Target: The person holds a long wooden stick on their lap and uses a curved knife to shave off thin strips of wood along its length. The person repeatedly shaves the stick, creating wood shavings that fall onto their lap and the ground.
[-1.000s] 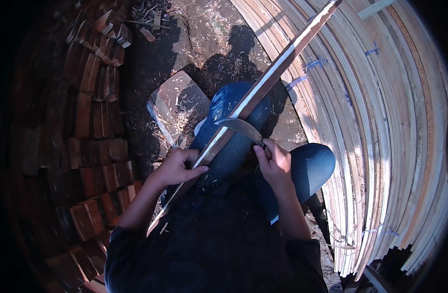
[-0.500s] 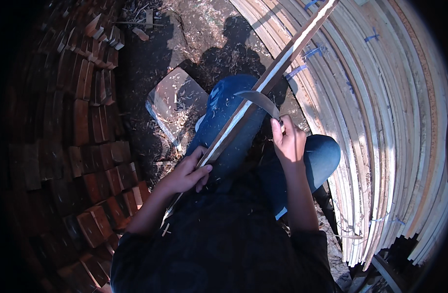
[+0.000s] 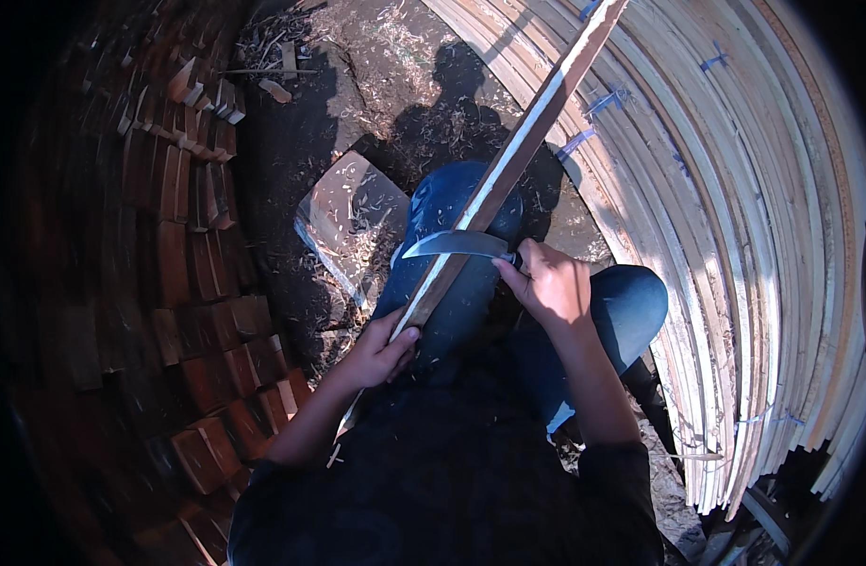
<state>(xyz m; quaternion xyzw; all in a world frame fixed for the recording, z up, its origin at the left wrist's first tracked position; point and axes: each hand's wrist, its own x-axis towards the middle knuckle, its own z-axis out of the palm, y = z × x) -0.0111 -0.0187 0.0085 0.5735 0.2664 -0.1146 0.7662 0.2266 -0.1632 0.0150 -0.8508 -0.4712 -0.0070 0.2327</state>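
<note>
A long wooden strip slants across my raised knee, from near my body at lower left up to the far right. One of its edges is bright and pale, the side brown. My left hand is closed around its near end, thumb on top. In my right hand is a knife with a curved blade, gripped by a handle mostly hidden in my fingers. The blade lies across the strip over my thigh, its tip pointing left past the pale edge.
Stacked reddish-brown wood blocks rise along the left. On the right lie long pale wooden strips, bundled with blue ties. A flat slab sprinkled with shavings rests on the dirt ground beyond my knee.
My right hand has drawn the knife down along the strip toward my left hand, and the blade now lies more level. My left hand still holds the strip's near end.
</note>
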